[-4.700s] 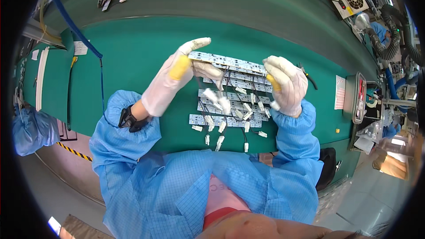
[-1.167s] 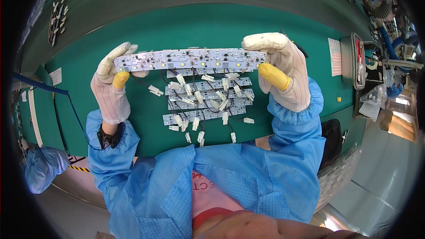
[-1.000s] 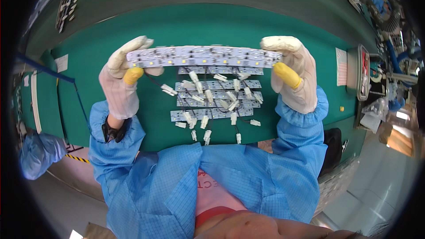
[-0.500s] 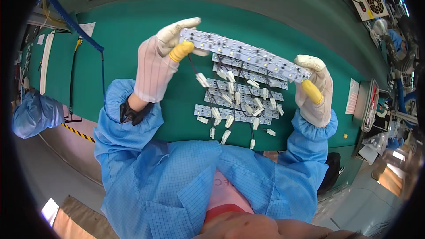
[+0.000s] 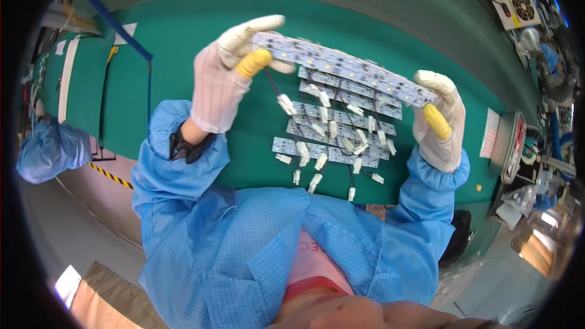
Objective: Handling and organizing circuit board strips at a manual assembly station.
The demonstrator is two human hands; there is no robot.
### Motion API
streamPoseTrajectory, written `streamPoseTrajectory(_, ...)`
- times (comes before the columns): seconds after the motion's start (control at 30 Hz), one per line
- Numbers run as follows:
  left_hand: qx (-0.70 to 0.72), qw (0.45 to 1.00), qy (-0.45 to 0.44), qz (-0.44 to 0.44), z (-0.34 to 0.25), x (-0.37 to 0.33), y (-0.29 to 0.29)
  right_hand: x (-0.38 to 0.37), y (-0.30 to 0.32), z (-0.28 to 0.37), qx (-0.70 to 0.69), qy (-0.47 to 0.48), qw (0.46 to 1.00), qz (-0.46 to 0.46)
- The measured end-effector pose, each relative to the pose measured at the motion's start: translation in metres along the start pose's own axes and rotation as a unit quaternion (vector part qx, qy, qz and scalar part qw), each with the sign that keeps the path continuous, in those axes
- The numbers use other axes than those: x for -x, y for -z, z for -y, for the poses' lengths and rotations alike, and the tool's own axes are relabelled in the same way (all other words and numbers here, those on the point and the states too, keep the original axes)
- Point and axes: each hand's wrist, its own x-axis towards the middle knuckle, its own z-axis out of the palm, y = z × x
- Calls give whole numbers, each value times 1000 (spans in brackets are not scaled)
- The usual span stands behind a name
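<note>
A long white LED circuit board strip [image 5: 344,67] is held above the bench between both hands, slanting down toward the right. My left hand [image 5: 228,79], in a pale glove with a yellow thumb cover, grips its left end. At the right end, my right hand [image 5: 442,122], gloved likewise, pinches the strip with a yellow-covered thumb below. A dark wire with a white plug connector [image 5: 286,104] hangs near the strip's left end. Underneath, several similar LED strips [image 5: 323,151] lie in overlapping rows, with dark leads and white connectors [image 5: 314,183] spread over them and toward me.
A green mat [image 5: 177,49] covers the bench. On the left hangs a blue coiled cable [image 5: 109,15], and another person's blue sleeve [image 5: 55,152] shows farther out. To the right are a printed sheet [image 5: 489,133], a metal-edged tray [image 5: 507,146] and a fan unit [image 5: 515,7].
The whole view has shifted slightly, so the scene sits a little higher and farther right. Both hands keep their hold on the strip, which stays at nearly the same slant.
</note>
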Motion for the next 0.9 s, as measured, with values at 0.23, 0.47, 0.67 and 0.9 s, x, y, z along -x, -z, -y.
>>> streamPoseTrajectory(0.23,-172,983,58,-21,0,-9,4,3,-2,4,-23,-5,995,100)
streamPoseTrajectory(0.47,133,988,-33,67,7,-1,1,-10,2,6,195,-43,980,0)
streamPoseTrajectory(0.67,-17,991,-110,80,37,-4,13,-8,10,-11,252,43,966,22)
streamPoseTrajectory(0.9,-124,991,18,-51,30,-2,7,-3,8,-11,52,-38,998,9)
